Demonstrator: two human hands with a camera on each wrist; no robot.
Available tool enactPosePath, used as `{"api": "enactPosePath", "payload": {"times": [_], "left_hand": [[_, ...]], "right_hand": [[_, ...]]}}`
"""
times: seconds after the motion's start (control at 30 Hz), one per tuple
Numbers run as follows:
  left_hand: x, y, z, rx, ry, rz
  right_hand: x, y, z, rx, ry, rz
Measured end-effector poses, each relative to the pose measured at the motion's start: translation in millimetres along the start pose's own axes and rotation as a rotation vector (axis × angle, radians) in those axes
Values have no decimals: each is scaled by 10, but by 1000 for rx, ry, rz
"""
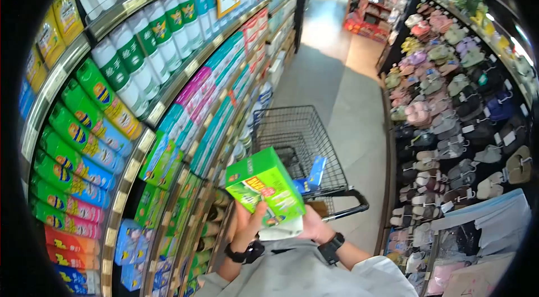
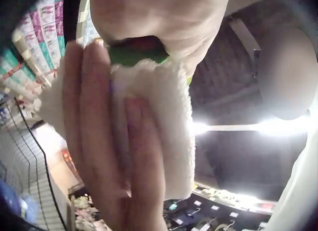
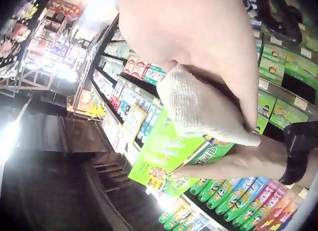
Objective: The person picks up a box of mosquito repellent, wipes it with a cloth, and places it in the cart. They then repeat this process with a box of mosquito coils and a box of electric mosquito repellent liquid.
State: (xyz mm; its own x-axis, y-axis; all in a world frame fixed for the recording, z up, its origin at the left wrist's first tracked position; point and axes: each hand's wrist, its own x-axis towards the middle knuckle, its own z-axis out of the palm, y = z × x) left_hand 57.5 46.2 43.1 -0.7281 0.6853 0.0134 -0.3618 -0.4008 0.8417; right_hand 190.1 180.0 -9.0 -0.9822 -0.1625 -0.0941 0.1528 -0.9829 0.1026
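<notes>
A green box (image 1: 266, 184) with a leaf picture, red label and Chinese lettering is tilted up in front of the person. The left hand (image 1: 250, 219) grips it at its left lower side, thumb across the printed front. In the right wrist view the left thumb lies over the box (image 3: 166, 151) near its red label. The right hand (image 1: 315, 226) holds a folded white terry cloth (image 1: 282, 232) under the box's lower right edge. In the left wrist view, the right hand's fingers (image 2: 99, 117) lie spread along the cloth (image 2: 174, 132).
A black wire shopping cart (image 1: 303, 134) stands just ahead, with a blue package (image 1: 315, 176) in it. Shelves of green spray cans (image 1: 95, 112) and boxes line the left. A rack of slippers (image 1: 443, 106) lines the right. The aisle floor (image 1: 342, 89) runs forward between them.
</notes>
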Motion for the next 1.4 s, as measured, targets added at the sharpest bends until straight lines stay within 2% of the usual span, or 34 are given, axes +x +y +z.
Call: {"api": "enactPosePath", "payload": {"times": [0.03, 0.1, 0.2, 0.23, 0.27, 0.33, 0.37, 0.4, 0.47, 0.53, 0.6, 0.63, 0.67, 0.7, 0.73, 0.8, 0.87, 0.93, 0.97, 1.0, 1.07, 1.1, 1.13, 1.2, 1.23, 1.27, 1.33, 1.37, 1.4], "left_hand": [[46, -17, -37, -17, -22, 8], [128, -4, -111, 112, -222, 10], [131, 128, -141, 185, -257, -11], [128, 164, -181, 210, -224, -79], [123, 228, -192, 208, -234, -82], [139, 442, -103, 326, -326, -72], [170, 425, -125, 447, -338, -26], [185, 411, -151, 441, -361, -33], [168, 377, -237, 685, -418, -146], [159, 248, -329, 674, -433, -93], [140, 248, -349, 724, -456, -137], [141, 300, -323, 724, -453, -141], [150, 373, -289, 844, -498, -67], [168, 447, -226, 963, -538, 7], [179, 455, -168, 967, -523, 1], [183, 414, -99, 1053, -493, 144], [216, 323, -162, 1039, -480, 179], [259, 340, -188, 1017, -587, 177], [280, 292, -237, 1053, -651, 242], [258, 327, -224, 1056, -646, 240], [222, 400, -128, 1093, -643, 143], [225, 405, -105, 1063, -631, 54], [241, 428, -112, 1067, -625, 50], [282, 459, -139, 1304, -394, 358], [295, 445, -210, 1207, -269, 386], [298, 418, -287, 1121, -174, 265], [306, 186, -445, 556, -184, -55], [297, 148, -469, 559, -187, -59], [290, 145, -430, 500, -187, -70]], "right_hand": [[5, -4, -29, 34, -19, -4], [5, -47, 11, 80, -56, 8], [-71, -159, 130, -17, -85, 12], [-113, -178, 205, -310, 93, 8], [-150, -182, 290, -310, 95, -3], [-231, -215, 494, -582, 390, -143], [-300, -313, 436, -549, 344, -120], [-335, -369, 442, -546, 352, -144], [-391, -460, 492, -559, 271, -191], [-430, -473, 613, -571, 234, -276], [-474, -490, 685, -729, 269, -342], [-468, -490, 692, -953, 364, -366], [-469, -476, 729, -950, 362, -357], [-465, -440, 829, -1318, 433, -243], [-451, -392, 891, -1685, 492, -112], [-259, -172, 807, -2014, 286, -578], [-197, -68, 857, -2093, 265, -704], [-192, -121, 736, -1988, 283, -641], [-207, -153, 686, -1885, 317, -581], [-205, -160, 675, -1883, 312, -577], [-202, -182, 660, -1584, 272, -513], [-201, -190, 619, -1642, 315, -571], [-210, -214, 597, -1638, 311, -566], [-245, -285, 590, -1581, 423, -655], [-276, -311, 590, -1458, 568, -647], [-287, -284, 592, -1216, 620, -741], [-309, -283, 672, -1153, 582, -808], [-313, -308, 649, -1147, 584, -810], [-315, -347, 612, -1325, 556, -810]]}}
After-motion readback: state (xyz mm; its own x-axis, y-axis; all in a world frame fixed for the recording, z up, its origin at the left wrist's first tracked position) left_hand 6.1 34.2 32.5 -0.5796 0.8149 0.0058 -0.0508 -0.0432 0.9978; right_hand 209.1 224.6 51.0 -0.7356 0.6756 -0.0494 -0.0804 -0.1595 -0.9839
